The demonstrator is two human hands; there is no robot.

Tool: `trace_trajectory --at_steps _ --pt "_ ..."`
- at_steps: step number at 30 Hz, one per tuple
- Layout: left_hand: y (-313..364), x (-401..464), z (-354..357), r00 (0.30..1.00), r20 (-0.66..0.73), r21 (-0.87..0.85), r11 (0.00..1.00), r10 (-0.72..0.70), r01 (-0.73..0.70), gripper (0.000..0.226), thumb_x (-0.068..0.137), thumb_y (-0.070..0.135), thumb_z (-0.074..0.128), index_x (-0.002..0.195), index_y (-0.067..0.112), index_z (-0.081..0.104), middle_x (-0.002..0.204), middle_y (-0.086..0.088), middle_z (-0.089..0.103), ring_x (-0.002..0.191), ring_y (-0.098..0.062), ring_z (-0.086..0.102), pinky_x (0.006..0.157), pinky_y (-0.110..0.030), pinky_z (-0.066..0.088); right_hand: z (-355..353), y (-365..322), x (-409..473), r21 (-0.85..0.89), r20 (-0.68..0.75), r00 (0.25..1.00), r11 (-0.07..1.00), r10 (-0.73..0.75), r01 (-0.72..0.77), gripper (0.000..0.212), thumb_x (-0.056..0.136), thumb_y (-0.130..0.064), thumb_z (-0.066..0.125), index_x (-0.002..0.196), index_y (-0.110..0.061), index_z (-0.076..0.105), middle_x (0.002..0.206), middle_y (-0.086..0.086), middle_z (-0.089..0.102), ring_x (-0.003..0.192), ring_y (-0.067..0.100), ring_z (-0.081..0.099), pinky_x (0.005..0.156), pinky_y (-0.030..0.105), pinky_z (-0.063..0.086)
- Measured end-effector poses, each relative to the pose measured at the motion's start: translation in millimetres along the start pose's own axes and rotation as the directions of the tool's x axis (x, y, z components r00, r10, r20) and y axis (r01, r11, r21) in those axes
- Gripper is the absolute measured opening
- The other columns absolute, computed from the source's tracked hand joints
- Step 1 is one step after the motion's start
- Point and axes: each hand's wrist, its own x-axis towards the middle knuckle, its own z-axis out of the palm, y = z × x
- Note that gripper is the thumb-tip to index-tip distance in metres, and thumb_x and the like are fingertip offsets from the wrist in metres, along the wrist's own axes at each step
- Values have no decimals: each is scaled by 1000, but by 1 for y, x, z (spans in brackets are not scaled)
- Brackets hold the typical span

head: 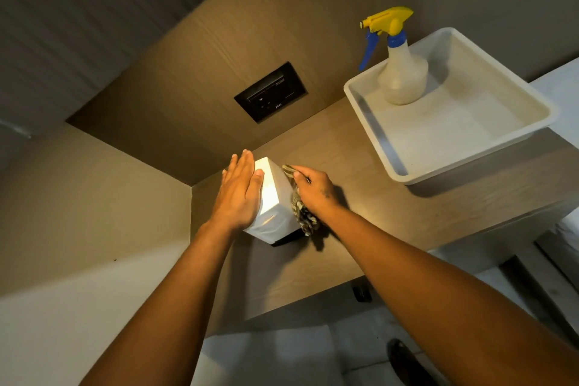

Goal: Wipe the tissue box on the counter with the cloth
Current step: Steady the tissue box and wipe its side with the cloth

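Left hand (239, 194) lies flat, open, on the tissue box (272, 197) — steadying it. Right hand (316, 189) grips the cloth (301, 213) against the box's right side, its long axis running away from the person.

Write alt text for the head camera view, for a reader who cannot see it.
A person's left hand lies flat on a white tissue box on a wooden counter while the right hand presses a patterned cloth against its side. Behind, a spray bottle stands in a white tray.

Dim, warm light glares off the tissue box (272, 194) top (edges bowed by the wide lens), casting shadows rightward.
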Motion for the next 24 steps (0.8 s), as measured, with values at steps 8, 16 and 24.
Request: trace_trajectory --at_steps 8,16,24 --pt "-5 3 2 1000 -6 -1 1000 1 -1 71 103 53 14 164 17 11 173 2 7 158 -12 -4 123 -32 -8 12 -4 -45 88 -91 958 956 -272 280 32 96 -17 51 126 -16 62 125 -4 64 114 5 56 96 18 44" --pt "-3 4 3 1000 -16 0 1000 2 -2 72 102 54 13 164 18 12 173 1 8 158 -13 -3 121 -31 -7 8 -34 6 13 31 984 985 -174 173 31 98 -19 48 125 -16 64 120 2 67 111 17 60 96 29 47" --pt "-3 5 5 1000 -19 8 1000 2 -2 70 104 53 14 164 18 12 173 1 8 158 -13 -3 121 -31 -7 3 3 -42 74 -53 984 982 -168 172 32 98 -24 49 128 -24 61 122 -9 63 108 3 56 86 13 47"
